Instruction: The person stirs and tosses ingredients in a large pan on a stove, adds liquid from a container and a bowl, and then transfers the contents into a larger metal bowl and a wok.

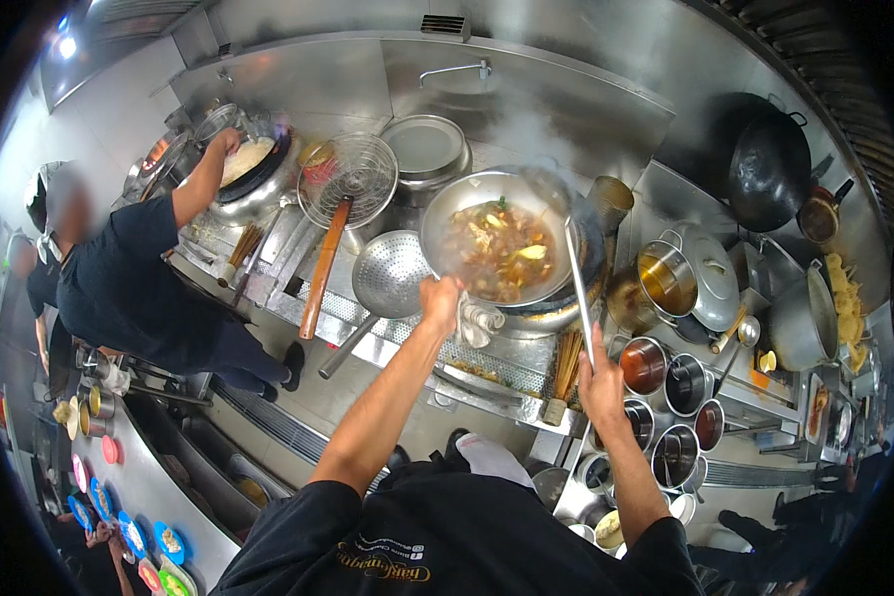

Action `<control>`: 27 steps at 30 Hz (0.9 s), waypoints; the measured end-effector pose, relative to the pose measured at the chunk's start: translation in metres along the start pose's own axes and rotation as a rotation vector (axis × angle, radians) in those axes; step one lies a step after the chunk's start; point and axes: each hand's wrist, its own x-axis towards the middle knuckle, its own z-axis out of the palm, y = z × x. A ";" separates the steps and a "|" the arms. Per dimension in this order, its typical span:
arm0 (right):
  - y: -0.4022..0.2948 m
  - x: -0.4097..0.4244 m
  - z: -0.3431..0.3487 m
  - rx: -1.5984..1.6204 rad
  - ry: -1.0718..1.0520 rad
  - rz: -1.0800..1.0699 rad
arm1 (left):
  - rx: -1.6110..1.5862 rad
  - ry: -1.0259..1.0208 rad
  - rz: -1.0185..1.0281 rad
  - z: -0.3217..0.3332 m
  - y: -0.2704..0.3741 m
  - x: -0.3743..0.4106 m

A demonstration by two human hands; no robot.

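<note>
Steam rises from a metal wok over the burner in front of me, with stir-fried food in brown sauce inside it. My left hand grips the wok's near edge, beside a folded cloth. The long metal handle of a ladle is in my right hand, and the ladle's bowl is at the wok's far right side, partly veiled by steam. Left of the wok lie a perforated metal strainer and a wire skimmer with a wooden handle. A bamboo brush rests near my right hand.
At the left, a co-worker reaches into another wok. Metal sauce containers crowd my right side, below a pot of yellowish liquid. A lidded pot stands behind the strainer. Small colored plates sit on the lower-left counter.
</note>
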 end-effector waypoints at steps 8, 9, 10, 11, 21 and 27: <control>-0.035 0.068 -0.056 0.851 -0.235 0.494 | -0.106 -0.048 0.025 -0.076 0.017 -0.010; -0.015 0.091 -0.058 0.983 -0.270 0.592 | -0.126 -0.049 0.038 -0.082 0.021 -0.016; -0.009 0.111 -0.060 1.024 -0.266 0.598 | -0.149 -0.047 0.054 -0.089 0.027 -0.022; 0.007 0.131 -0.052 0.950 -0.206 0.592 | -0.126 -0.038 0.037 -0.095 0.032 -0.027; 0.146 0.200 0.139 -0.049 -0.212 0.168 | 0.023 0.193 -0.057 -0.184 0.047 -0.074; 0.106 0.169 0.160 1.374 -0.580 0.823 | 0.025 0.160 -0.016 -0.211 0.042 -0.078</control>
